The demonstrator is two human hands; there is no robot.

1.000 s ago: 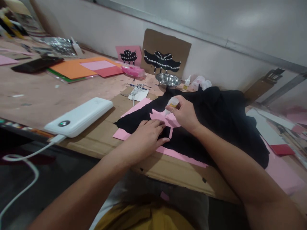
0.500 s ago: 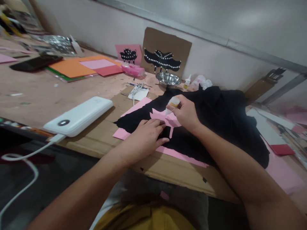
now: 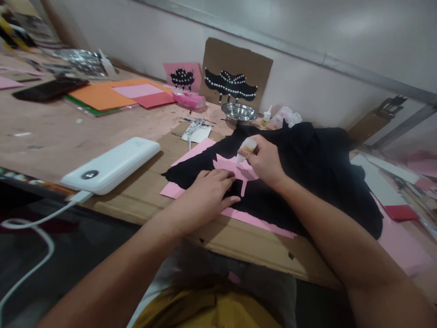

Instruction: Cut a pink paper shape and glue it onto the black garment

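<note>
A pink paper cutout [image 3: 223,163] lies on the black cloth [image 3: 273,207], which is spread over pink sheets [image 3: 259,222]. My left hand [image 3: 215,190] rests flat on the cloth, its fingertips over the cutout's lower left edge and the thumb apart. My right hand [image 3: 264,159] grips a small glue bottle [image 3: 248,146] with a yellow label, tilted nozzle down over the middle of the cutout. Whether the nozzle touches the paper is too small to tell.
A white power bank [image 3: 112,165] with a cable lies at the left. Behind the cloth are a metal bowl [image 3: 239,112], another small bottle [image 3: 266,117] and a beaded black shape on cardboard [image 3: 235,50]. Orange sheets [image 3: 94,96] lie at the back left.
The bottle in my right hand has shifted very slightly to the right over the cutout. My left hand has stayed in place.
</note>
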